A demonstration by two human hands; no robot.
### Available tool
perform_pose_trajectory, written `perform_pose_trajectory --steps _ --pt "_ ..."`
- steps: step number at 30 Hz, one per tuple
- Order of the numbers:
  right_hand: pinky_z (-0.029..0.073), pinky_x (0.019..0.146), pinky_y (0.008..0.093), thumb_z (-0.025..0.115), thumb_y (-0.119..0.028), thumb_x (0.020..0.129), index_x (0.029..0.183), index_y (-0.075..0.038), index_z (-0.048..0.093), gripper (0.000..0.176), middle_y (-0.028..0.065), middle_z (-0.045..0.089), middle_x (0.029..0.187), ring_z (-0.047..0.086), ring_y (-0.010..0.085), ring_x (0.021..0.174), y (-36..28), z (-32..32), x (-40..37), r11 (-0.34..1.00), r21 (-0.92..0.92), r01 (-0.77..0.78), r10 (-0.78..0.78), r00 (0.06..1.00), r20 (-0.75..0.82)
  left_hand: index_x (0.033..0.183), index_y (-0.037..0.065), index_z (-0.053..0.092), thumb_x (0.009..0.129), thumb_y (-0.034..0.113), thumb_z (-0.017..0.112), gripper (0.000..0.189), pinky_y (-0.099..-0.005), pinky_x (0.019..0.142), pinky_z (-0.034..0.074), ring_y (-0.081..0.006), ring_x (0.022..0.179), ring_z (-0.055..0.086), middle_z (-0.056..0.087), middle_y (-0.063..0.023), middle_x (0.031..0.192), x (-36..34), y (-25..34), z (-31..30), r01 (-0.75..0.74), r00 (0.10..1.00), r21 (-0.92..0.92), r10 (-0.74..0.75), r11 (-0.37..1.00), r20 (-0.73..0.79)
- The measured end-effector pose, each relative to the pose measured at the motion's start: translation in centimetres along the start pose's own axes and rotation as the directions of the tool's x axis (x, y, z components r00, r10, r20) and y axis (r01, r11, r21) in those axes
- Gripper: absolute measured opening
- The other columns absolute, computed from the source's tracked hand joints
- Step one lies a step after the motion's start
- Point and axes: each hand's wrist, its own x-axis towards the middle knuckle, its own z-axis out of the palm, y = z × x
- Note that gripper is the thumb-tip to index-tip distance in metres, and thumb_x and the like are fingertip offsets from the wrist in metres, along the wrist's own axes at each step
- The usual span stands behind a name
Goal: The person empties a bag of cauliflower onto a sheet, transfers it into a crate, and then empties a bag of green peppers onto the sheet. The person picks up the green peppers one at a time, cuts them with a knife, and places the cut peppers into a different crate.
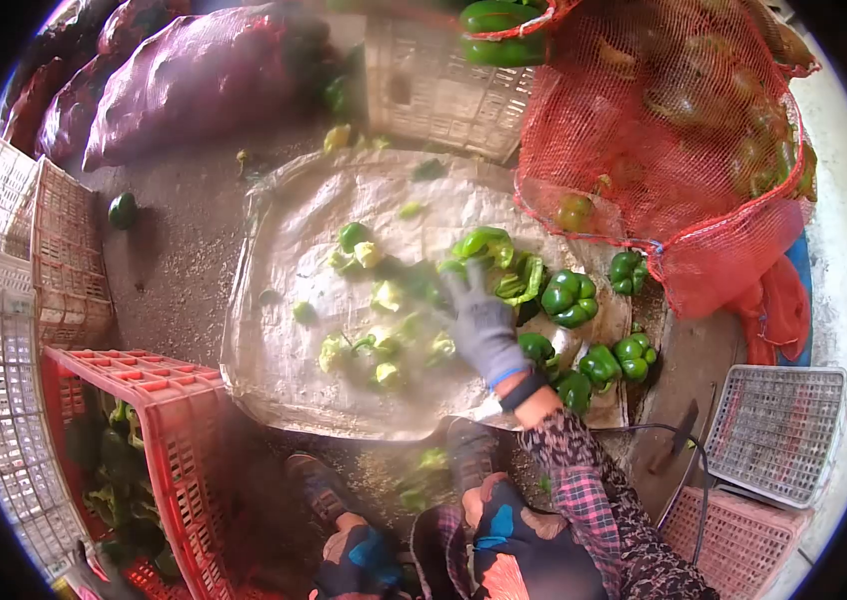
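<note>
My right hand, in a grey glove with a dark band at the wrist, reaches over a pale sack sheet on the ground. Its fingers are stretched out and apart, right at a split green bell pepper. Whole green bell peppers lie to the right of it. Left of the hand, cut pepper pieces are scattered on the sheet. At the lower left edge, part of my left hand shows beside a red crate of green peppers; its fingers are mostly hidden.
A red mesh bag of peppers stands at the upper right. Filled purple sacks lie at the upper left. White crates line the left side, and a grey crate sits at the right. A knife lies on the ground.
</note>
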Motion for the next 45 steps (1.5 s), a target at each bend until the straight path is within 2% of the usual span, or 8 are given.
perform_pose_trajectory --steps 5,11,13,15,22,27,34,45 --pt "0.060 0.072 0.0456 0.082 -0.047 0.078 0.155 -0.019 0.028 0.098 0.0227 0.052 0.128 0.070 0.0352 0.096 1.0 0.4 0.3 0.919 -0.128 -0.372 0.393 0.875 0.283 0.127 -0.002 0.062 0.098 0.012 0.060 0.032 -0.0365 0.104 0.045 -0.0250 0.120 0.058 0.062 -0.0135 0.127 -5.2 10.0 9.1 -0.232 0.869 -0.174 0.284 0.957 0.405" --pt "0.058 0.067 0.0397 0.082 -0.035 0.082 0.147 -0.015 0.039 0.080 0.0076 0.061 0.101 0.065 0.0192 0.085 7.7 6.1 -4.5 0.252 0.894 -0.370 0.563 0.808 0.176 0.133 -0.002 0.058 0.096 0.005 0.066 0.038 -0.0302 0.097 0.050 -0.0175 0.113 0.062 0.067 -0.0125 0.124 -14.2 11.4 30.7 0.689 0.279 -0.291 0.127 0.664 0.952" --pt "0.049 0.056 0.0234 0.074 -0.020 0.090 0.152 -0.012 0.032 0.075 0.0016 0.060 0.096 0.056 0.0081 0.068 8.3 5.1 -5.1 -0.354 0.702 -0.617 0.370 0.597 0.711 0.152 0.006 0.038 0.100 0.033 0.064 0.064 -0.0379 0.096 0.052 -0.0249 0.122 0.058 0.055 -0.0170 0.142 -16.7 12.3 35.2 0.711 0.140 -0.130 0.043 0.691 0.989" --pt "0.043 0.050 0.0213 0.070 -0.015 0.092 0.138 -0.018 0.052 0.049 -0.0036 0.056 0.087 0.048 0.0037 0.060 0.2 1.2 -4.0 -0.073 0.807 -0.587 0.389 0.728 0.565 0.162 0.015 0.021 0.102 0.051 0.054 0.077 -0.0384 0.090 0.052 -0.0245 0.115 0.059 0.053 -0.0146 0.142 -18.6 14.4 37.2 0.846 -0.001 -0.028 0.054 0.532 0.999" --pt "0.055 0.074 0.0315 0.066 -0.018 0.098 0.137 -0.016 0.053 0.041 0.0028 0.074 0.100 0.068 0.0173 0.082 2.0 4.3 -3.2 0.917 0.343 -0.203 0.186 0.979 0.084 0.161 0.023 0.023 0.100 0.041 0.062 0.074 -0.0369 0.072 0.058 -0.0225 0.105 0.065 0.059 -0.0094 0.132 -21.4 12.4 43.5 0.751 0.036 0.045 -0.109 0.659 0.993" --pt "0.056 0.088 0.0360 0.067 -0.030 0.098 0.145 -0.019 0.052 0.051 0.0115 0.071 0.121 0.070 0.0226 0.104 2.2 2.1 0.2 0.370 0.524 -0.767 0.352 0.638 0.685 0.155 0.017 0.031 0.093 0.023 0.072 0.075 -0.0381 0.076 0.058 -0.0242 0.106 0.065 0.059 -0.0110 0.131 -20.5 15.4 42.1 0.910 -0.129 0.125 -0.017 0.395 0.991" --pt "0.037 0.116 0.0359 0.067 -0.001 0.090 0.146 -0.010 0.046 0.060 0.0093 0.045 0.156 0.044 0.0209 0.142 -3.5 3.2 -7.2 0.173 0.949 -0.263 -0.023 0.962 0.271 0.151 0.011 0.036 0.103 0.037 0.056 0.058 -0.0413 0.100 0.049 -0.0209 0.128 0.052 0.047 -0.0071 0.144 -18.8 12.8 33.0 0.930 0.237 -0.213 -0.044 0.298 0.971" --pt "0.046 0.108 0.0375 0.070 -0.026 0.093 0.156 -0.011 0.036 0.074 0.0208 0.052 0.148 0.056 0.0322 0.132 -12.0 11.4 -10.0 0.529 0.681 -0.506 -0.118 0.752 0.649 0.151 0.003 0.040 0.087 0.015 0.060 0.068 -0.0353 0.113 0.036 -0.0250 0.130 0.046 0.050 -0.0136 0.140 -18.7 4.4 28.1 0.635 0.519 -0.267 -0.144 0.725 0.843"
